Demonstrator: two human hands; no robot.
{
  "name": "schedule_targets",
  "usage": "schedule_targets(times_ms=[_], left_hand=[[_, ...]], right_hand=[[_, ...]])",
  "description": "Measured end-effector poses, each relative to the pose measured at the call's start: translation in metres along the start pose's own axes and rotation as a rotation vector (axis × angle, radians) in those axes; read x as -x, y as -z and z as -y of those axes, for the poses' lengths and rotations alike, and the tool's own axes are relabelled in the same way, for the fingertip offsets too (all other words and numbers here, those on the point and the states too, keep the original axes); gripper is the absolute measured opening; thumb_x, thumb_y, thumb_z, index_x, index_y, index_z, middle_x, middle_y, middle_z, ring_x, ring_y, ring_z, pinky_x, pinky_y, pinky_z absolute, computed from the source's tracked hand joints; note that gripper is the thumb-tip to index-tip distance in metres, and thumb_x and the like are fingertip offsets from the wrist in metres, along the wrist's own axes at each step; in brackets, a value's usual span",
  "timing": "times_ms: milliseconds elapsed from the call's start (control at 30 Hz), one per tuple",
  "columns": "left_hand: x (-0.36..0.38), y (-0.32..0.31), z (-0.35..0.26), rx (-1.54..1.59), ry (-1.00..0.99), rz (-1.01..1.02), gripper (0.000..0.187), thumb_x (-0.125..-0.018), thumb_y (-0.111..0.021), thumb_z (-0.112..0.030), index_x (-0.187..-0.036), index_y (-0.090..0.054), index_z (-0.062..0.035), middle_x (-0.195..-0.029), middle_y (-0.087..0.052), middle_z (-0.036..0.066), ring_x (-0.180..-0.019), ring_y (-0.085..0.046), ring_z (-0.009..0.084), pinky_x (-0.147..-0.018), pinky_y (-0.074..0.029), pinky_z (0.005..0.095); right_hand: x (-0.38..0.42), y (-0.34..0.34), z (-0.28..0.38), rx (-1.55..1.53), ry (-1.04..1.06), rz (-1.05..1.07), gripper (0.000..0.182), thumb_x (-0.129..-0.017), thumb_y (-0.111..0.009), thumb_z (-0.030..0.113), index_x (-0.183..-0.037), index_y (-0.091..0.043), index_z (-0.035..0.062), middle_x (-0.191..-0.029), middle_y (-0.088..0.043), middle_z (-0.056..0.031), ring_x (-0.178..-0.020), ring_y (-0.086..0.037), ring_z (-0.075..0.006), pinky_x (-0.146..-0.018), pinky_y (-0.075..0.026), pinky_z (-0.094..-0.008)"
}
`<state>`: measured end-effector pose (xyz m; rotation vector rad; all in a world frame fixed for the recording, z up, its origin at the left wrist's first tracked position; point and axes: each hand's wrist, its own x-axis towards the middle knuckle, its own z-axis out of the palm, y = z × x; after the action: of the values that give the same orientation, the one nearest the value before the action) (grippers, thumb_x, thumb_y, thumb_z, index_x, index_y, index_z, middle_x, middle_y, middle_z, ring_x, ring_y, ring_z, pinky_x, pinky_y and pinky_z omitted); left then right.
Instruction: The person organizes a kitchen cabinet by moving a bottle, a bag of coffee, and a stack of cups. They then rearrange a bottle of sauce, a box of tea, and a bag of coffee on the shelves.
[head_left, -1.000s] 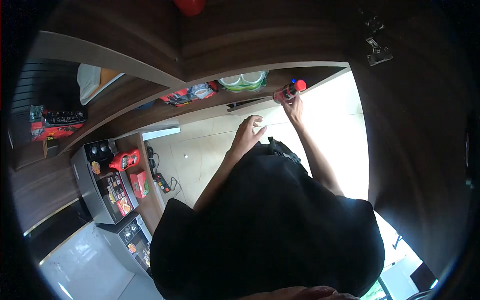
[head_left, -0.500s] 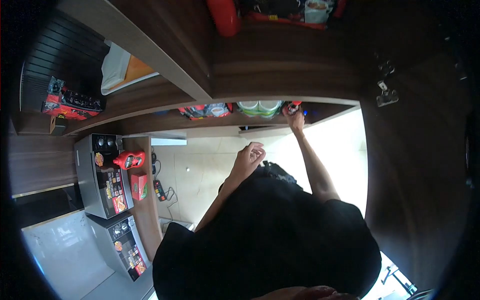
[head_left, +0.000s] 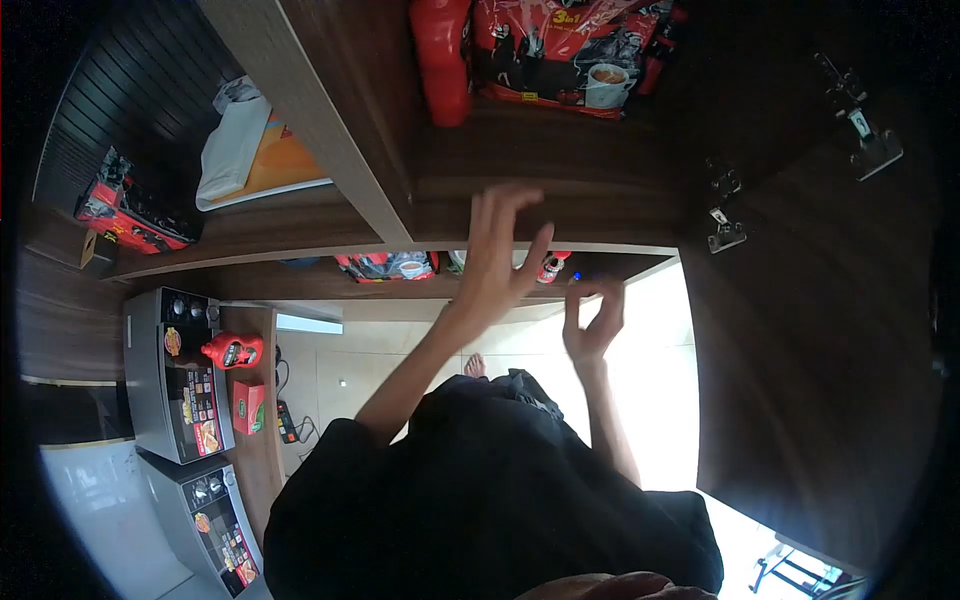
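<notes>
My left hand (head_left: 488, 265) is raised before the shelf edge, open, with its fingers spread and nothing in it. Above it, in the upper compartment, are a red 3in1 coffee bag (head_left: 540, 50) and a red bottle (head_left: 443, 70). A small bottle with a red cap (head_left: 551, 268) stands on the lower shelf between my two hands. My right hand (head_left: 594, 325) is just in front of that shelf, apart from the bottle, thumb and fingers parted around no visible object. Behind my left wrist, a green-and-white pack (head_left: 456, 262) is mostly hidden.
Another red bag (head_left: 388, 266) lies on the lower shelf. A cabinet door (head_left: 800, 380) with metal hinges hangs open at right. Two microwaves (head_left: 175, 390), a red sauce bottle (head_left: 235, 350) and a red-green box (head_left: 248, 408) are at left.
My right hand has let go of the red-capped bottle and drawn back from the lower shelf. My left hand has risen toward the upper compartment. The view has tilted up, showing more of it.
</notes>
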<state>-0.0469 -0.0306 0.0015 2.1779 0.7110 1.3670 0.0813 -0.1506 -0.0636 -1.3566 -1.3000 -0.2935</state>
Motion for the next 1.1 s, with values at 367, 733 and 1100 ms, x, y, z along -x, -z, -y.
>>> schedule_targets(times_ms=[367,733,1100], left_hand=[[-0.073,-0.04,0.045,0.384,0.386,-0.219,0.082,-0.085,-0.077,-0.023,-0.148,-0.03,0.0007,-0.143,-0.038,0.019,-0.129,-0.043,0.0307,-0.109,-0.037,0.0407],[-0.058,-0.038,0.044,0.273,0.308,-0.179,0.068,-0.088,-0.075,-0.026,-0.137,-0.038,0.0028,-0.135,-0.041,0.022,-0.126,-0.044,0.0334,-0.108,-0.037,0.0425],[-0.058,-0.033,0.032,0.348,0.367,-0.248,0.062,-0.101,-0.055,-0.04,-0.141,-0.037,0.0037,-0.14,-0.039,0.024,-0.132,-0.039,0.0359,-0.11,-0.034,0.0433]], right_hand=[[-0.232,-0.069,-0.129,0.062,-0.143,0.017,0.069,-0.092,-0.07,0.037,-0.135,-0.042,-0.0083,-0.136,-0.047,-0.024,-0.122,-0.052,-0.0366,-0.099,-0.045,-0.0457],[-0.226,-0.05,-0.107,0.2,-0.029,0.083,0.033,-0.097,-0.062,0.032,-0.097,-0.065,0.0,-0.079,-0.063,-0.0175,-0.07,-0.058,-0.0317,-0.074,-0.045,-0.0419],[-0.116,0.02,-0.006,0.143,0.094,-0.062,0.016,-0.088,-0.072,0.01,-0.084,-0.059,0.0033,-0.076,-0.052,-0.0088,-0.08,-0.051,-0.0282,-0.086,-0.035,-0.0372]])
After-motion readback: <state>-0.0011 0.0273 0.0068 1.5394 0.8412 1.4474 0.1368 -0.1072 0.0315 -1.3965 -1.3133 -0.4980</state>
